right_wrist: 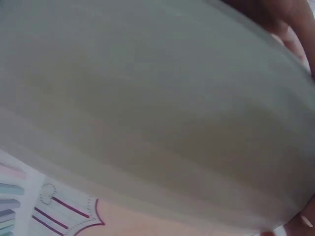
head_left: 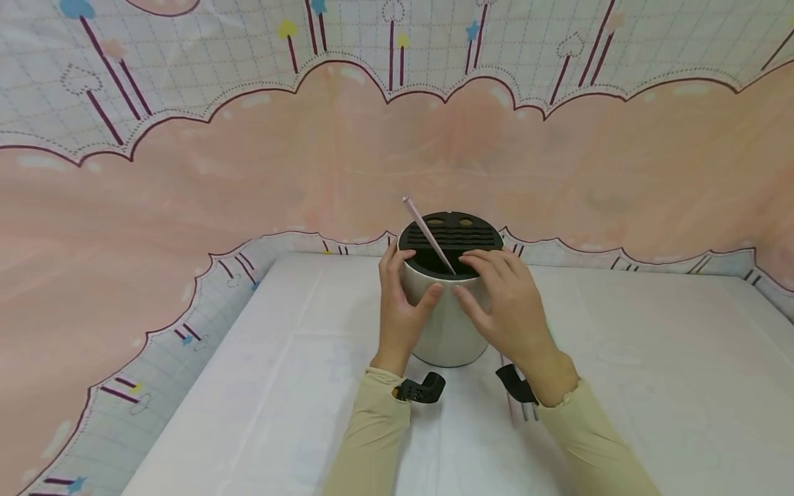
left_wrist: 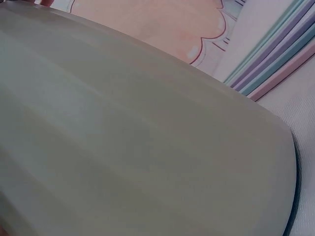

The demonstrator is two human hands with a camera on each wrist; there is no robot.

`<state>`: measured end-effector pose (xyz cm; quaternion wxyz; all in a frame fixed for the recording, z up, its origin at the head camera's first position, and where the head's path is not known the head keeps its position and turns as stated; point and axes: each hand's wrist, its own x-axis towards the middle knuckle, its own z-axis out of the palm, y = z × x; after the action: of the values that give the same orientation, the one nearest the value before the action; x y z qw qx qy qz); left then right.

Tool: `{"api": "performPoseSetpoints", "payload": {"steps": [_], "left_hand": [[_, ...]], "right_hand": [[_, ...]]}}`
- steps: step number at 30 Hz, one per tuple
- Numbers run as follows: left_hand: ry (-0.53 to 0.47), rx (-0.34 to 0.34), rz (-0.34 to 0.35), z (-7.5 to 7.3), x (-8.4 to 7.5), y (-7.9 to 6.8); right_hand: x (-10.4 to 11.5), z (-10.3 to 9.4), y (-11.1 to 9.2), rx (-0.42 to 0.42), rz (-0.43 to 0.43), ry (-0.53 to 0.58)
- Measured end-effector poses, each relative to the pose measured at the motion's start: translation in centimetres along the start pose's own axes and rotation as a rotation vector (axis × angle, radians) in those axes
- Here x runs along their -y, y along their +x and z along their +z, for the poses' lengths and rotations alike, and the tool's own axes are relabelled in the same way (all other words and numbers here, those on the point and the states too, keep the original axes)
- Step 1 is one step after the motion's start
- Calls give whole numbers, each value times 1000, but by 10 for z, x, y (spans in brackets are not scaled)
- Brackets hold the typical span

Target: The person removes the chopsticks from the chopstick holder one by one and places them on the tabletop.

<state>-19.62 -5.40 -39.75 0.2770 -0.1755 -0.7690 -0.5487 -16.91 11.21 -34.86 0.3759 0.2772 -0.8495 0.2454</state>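
A whitish cylindrical pen holder (head_left: 449,331) with a black slotted top (head_left: 455,234) stands upright on the table. From its front opening a pale pink pen (head_left: 422,224) leans up to the left; its lower end is hidden inside. My left hand (head_left: 400,313) grips the left side, fingers at the rim and thumb on the front wall. On the right, my right hand (head_left: 517,310) holds the rim, fingertips over the opening and thumb in front. The holder's wall (left_wrist: 142,137) fills most of the left wrist view, and its wall (right_wrist: 147,113) likewise fills the right one.
Several pastel pens (left_wrist: 275,59) lie side by side on the white table (head_left: 298,399), partly hidden under the right wrist in the head view. Black straps (head_left: 422,388) sit on both wrists. A patterned pink cloth (head_left: 310,172) hangs behind the table.
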Motion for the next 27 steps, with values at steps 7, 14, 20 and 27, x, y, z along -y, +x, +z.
{"api": "performPoseSetpoints", "payload": {"steps": [7, 14, 20, 27], "left_hand": [[-40, 7, -12, 0, 0, -1], [-57, 29, -55, 1, 0, -4], [-50, 8, 14, 0, 0, -1], [-31, 9, 39, -2, 0, 1]], "right_hand": [[18, -3, 7, 159, 50, -224], [29, -7, 17, 287, 76, -287], [26, -6, 21, 320, 80, -227], [17, -8, 23, 328, 130, -29]]}}
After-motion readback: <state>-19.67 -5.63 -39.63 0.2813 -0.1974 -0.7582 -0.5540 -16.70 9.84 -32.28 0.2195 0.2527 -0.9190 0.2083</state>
